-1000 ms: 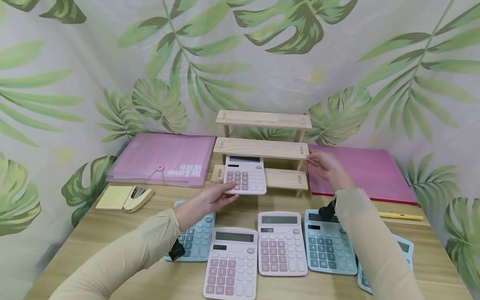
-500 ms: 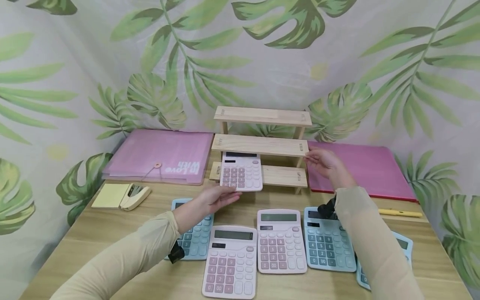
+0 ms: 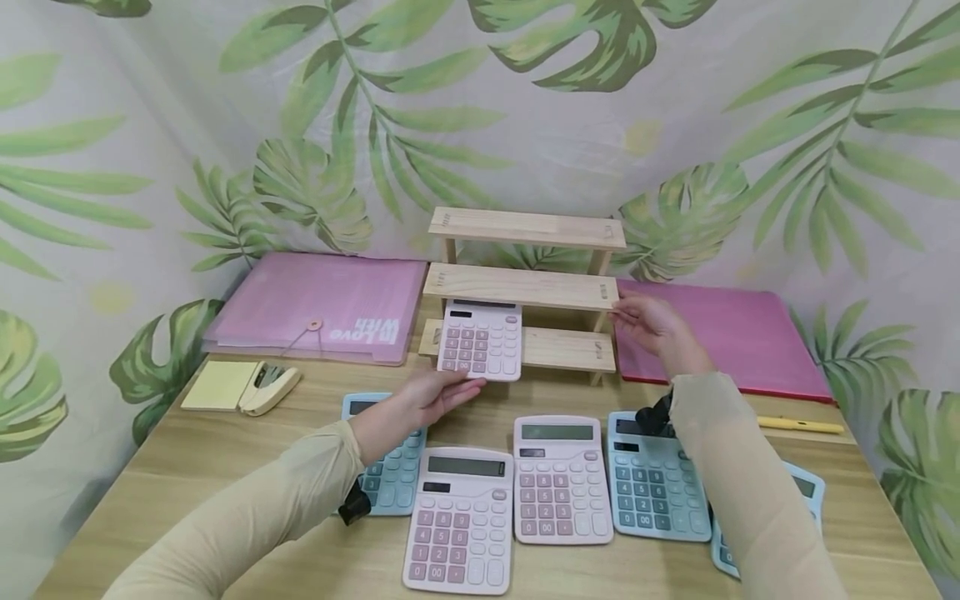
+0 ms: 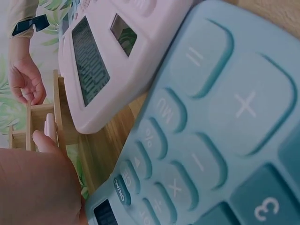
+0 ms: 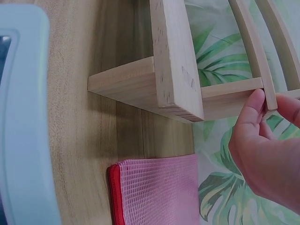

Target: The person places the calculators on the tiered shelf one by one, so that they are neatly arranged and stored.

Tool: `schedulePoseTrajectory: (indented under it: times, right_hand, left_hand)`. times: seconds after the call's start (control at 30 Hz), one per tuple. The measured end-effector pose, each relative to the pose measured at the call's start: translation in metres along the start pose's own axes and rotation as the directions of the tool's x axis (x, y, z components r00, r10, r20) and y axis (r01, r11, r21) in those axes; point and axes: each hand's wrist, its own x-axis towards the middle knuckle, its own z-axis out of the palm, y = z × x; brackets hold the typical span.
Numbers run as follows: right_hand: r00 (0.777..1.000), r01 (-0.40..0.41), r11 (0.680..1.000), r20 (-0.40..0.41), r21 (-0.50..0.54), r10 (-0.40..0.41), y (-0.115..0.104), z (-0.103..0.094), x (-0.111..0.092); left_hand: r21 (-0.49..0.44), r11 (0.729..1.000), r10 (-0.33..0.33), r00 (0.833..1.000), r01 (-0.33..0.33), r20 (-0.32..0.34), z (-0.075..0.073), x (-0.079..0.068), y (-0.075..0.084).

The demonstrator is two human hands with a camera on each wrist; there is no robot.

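Note:
A pink-and-white calculator lies on the lowest board of a three-tier wooden shelf, its display end partly hidden under the middle board. My left hand pinches its lower left edge, thumb on top and fingers below. At the other end of the shelf, my right hand holds the right end of the middle board. The right wrist view shows thumb and finger pinching that board's corner. A blue calculator fills much of the left wrist view, beneath my left forearm.
Two pink-and-white calculators and a blue one lie in front. Another blue calculator is partly behind my right sleeve. Pink folders flank the shelf. Sticky notes, a stapler and a yellow pen lie nearby.
The held calculator has slid back and slightly left, further under the middle board. My left thumb has shifted down to its lower edge. My right hand keeps its hold on the board.

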Motion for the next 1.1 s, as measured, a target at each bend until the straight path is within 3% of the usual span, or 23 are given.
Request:
schedulePoseTrajectory:
  times: [0.23,0.37,0.5,0.57,0.63,0.67,0.7,0.73,0.77,0.83,0.87,0.9,0.93,0.97,1.0,1.03,1.1]
  right_hand:
    - [1.0,0.0,1.0,0.001,-0.006,0.0,0.002,0.004,0.004]
    - [1.0,0.004,1.0,0.003,-0.016,-0.004,0.003,0.007,0.005]
    - [1.0,0.007,1.0,0.013,-0.02,-0.007,0.005,0.011,0.005]
    - [1.0,0.003,1.0,0.018,-0.023,-0.002,0.005,0.012,0.004]
    - [1.0,0.0,1.0,0.018,-0.017,0.0,0.005,0.012,0.004]
    - [1.0,-0.001,1.0,0.016,-0.009,0.001,0.005,0.011,0.003]
    - [1.0,0.001,1.0,0.015,-0.002,-0.001,0.005,0.01,0.003]
    - [1.0,0.003,1.0,0.013,0.005,-0.003,0.004,0.009,0.002]
    - [1.0,0.006,1.0,0.01,0.016,-0.007,0.004,0.007,0.002]
    - [1.0,0.008,1.0,0.019,0.024,-0.009,0.004,0.005,0.001]
    - [1.0,0.006,1.0,0.022,0.025,-0.007,0.004,0.004,0.001]
    - [1.0,0.003,1.0,0.023,0.031,-0.004,0.004,0.002,0.001]
    - [1.0,0.0,0.999,0.024,0.033,-0.001,0.004,0.001,0.0]
    - [1.0,-0.003,0.999,0.023,0.04,0.002,0.004,0.0,0.0]
    - [1.0,-0.005,0.999,0.026,0.043,0.004,0.004,0.0,0.0]
    - [1.0,-0.007,0.999,0.023,0.049,0.005,0.003,-0.001,0.0]
    - [1.0,-0.006,0.998,0.025,0.061,0.004,0.002,-0.002,-0.001]
  left_hand:
    - [-0.016,1.0,0.012,0.999,-0.013,-0.047,-0.003,0.005,0.001]
    - [-0.048,0.999,0.003,0.999,-0.005,-0.033,-0.005,0.0,0.004]
    - [0.008,1.0,0.015,1.0,-0.015,0.005,-0.007,-0.032,0.006]
    - [0.12,0.992,0.045,0.998,-0.049,0.033,-0.008,-0.058,0.004]
    - [0.288,0.95,0.108,0.993,-0.118,0.051,-0.012,-0.084,0.002]
    - [0.381,0.91,0.152,0.986,-0.165,0.066,-0.017,-0.096,0.002]
    - [0.481,0.849,0.204,0.975,-0.221,0.087,-0.024,-0.105,0.003]
    - [0.593,0.757,0.271,0.958,-0.274,0.096,-0.031,-0.113,0.004]
    - [0.71,0.634,0.339,0.935,-0.307,0.102,-0.041,-0.12,0.004]
    - [0.899,0.332,0.463,0.88,-0.285,0.107,-0.064,-0.129,0.003]
    - [0.956,0.192,0.509,0.855,-0.224,0.099,-0.076,-0.132,0.001]
    - [0.988,0.074,0.545,0.835,-0.138,0.076,-0.087,-0.134,-0.003]
    - [0.999,-0.017,0.568,0.822,-0.046,0.048,-0.097,-0.136,-0.008]
    - [0.997,-0.075,0.571,0.821,0.026,0.021,-0.106,-0.138,-0.014]
    - [0.991,-0.108,0.561,0.828,0.084,-0.009,-0.114,-0.138,-0.021]
    - [0.982,-0.135,0.544,0.838,0.133,-0.039,-0.12,-0.138,-0.027]
    - [0.97,-0.157,0.504,0.859,0.187,-0.085,-0.128,-0.136,-0.038]
